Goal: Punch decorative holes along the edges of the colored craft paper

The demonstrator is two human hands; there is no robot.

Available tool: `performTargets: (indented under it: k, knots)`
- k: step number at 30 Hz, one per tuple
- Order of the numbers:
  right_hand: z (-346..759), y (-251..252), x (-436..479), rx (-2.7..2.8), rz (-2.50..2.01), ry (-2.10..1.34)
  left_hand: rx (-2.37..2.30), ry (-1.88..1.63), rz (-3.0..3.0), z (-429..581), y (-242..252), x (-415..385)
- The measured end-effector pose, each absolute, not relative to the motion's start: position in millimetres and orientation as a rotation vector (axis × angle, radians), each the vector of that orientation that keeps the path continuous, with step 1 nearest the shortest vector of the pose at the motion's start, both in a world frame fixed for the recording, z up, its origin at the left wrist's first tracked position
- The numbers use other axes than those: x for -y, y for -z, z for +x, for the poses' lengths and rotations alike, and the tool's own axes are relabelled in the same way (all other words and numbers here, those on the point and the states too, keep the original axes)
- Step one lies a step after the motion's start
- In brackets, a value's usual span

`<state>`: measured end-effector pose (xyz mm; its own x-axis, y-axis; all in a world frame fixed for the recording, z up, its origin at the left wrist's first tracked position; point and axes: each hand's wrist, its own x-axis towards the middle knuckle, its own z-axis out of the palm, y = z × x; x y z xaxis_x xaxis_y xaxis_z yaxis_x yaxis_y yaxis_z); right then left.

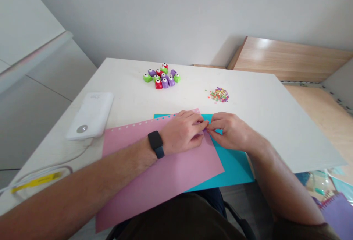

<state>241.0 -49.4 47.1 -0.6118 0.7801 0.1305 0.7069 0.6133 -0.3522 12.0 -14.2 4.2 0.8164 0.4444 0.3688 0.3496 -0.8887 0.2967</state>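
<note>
A pink sheet with a row of small holes along its top edge lies slanted over a blue sheet. My left hand rests on the pink sheet, its index finger and thumb reaching to the right edge. My right hand is pinched beside those fingertips, above the blue sheet. Between the two hands a small purple thing shows, mostly covered by fingers. Both hands meet at the fingertips; what the right one pinches is too small to make out.
Several eye-topped punches in red, green and purple stand at the back of the white table. Right of them lies a pile of colourful confetti. A white power bank with a cable is at left.
</note>
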Motion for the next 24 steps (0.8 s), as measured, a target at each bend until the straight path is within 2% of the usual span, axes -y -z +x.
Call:
performTargets:
  k: [9, 24]
  knots:
    - [244, -47, 43, 2.405, -1.109, -0.52, -0.696, -0.8, 2.64, 7, 9, 12]
    - [245, -47, 41, 2.485, -1.339, -0.464, -0.752, -0.765, 2.614, 7, 5, 11]
